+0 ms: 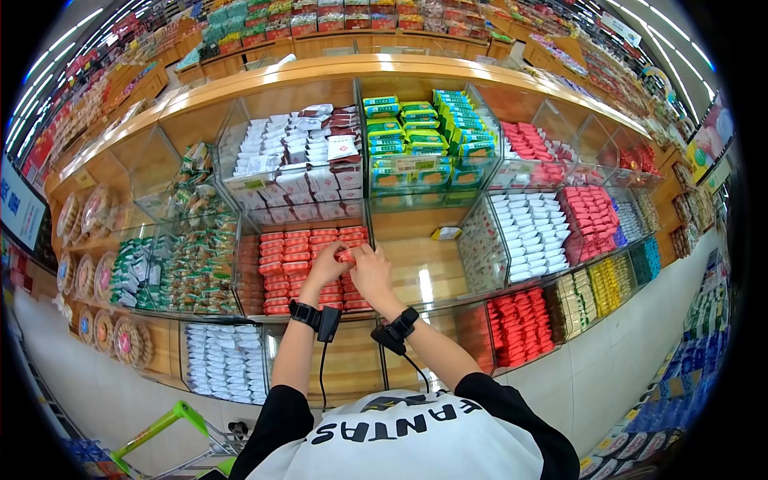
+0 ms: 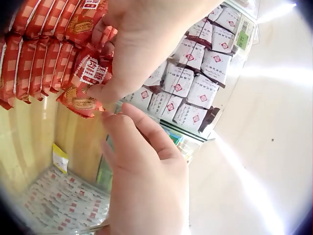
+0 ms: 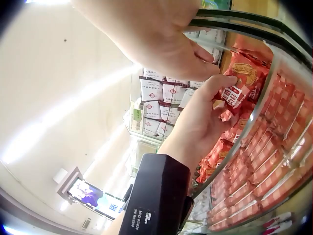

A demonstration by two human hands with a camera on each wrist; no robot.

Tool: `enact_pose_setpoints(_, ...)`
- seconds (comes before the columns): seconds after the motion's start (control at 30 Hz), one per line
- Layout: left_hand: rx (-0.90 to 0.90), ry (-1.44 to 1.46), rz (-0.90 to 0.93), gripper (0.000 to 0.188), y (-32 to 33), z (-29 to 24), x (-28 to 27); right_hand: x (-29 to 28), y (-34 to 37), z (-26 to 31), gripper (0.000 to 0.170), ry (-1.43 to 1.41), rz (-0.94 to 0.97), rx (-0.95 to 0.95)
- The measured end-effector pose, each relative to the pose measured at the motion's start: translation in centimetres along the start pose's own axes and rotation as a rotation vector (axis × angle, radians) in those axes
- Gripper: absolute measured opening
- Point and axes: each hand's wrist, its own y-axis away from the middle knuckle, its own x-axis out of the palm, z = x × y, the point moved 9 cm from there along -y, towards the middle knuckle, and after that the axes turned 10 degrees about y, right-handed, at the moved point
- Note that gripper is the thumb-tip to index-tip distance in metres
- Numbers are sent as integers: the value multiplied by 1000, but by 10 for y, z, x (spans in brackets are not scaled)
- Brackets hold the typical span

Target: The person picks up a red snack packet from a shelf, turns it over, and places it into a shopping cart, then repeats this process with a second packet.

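Observation:
My left hand (image 1: 324,268) pinches a red biscuit packet (image 2: 82,85) by its edge, with the thumb along its printed front. The packet (image 3: 240,78) shows a golden oval biscuit and white lettering. Just beside it is my right hand (image 1: 372,276), its loosely bent fingertips close to the left thumb and the packet's edge. In the left wrist view the right hand (image 2: 149,171) comes from below, and nothing shows between its fingers. Both hands are over a clear-walled bin of stacked red packets (image 1: 276,276), which partly hide behind them.
White-and-brown packets (image 1: 296,152) fill the bin behind, beside green and yellow packets (image 1: 408,132). To the right is a wooden bin floor (image 1: 400,272) with a small yellow tag (image 1: 446,233). White packets (image 1: 528,232) stand farther right. A green-handled cart (image 1: 172,420) is at lower left.

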Motion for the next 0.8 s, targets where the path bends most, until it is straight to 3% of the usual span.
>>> enact_pose_setpoints(0.2, 90, -51, -32, 38, -6, 11, -1, -3, -1, 1, 23, -12, 19, -9)
enact_pose_setpoints(0.27, 55, -79, -62, 39, -5, 13, -4, 4, -2, 2, 35, -23, 117, -23)
enact_pose_setpoints(0.43, 93, 109, -33, 38, -3, 11, -8, 1, -1, 2, 48, 6, 69, -10)
enact_pose_setpoints(0.57, 177, -21, -117, 40, 22, -18, -20, 6, -2, 2, 59, 10, 103, -2)
enact_pose_setpoints(0.8, 230, -170, -219, 49, 74, -71, -39, -5, -2, 10, 46, -117, 67, -155)
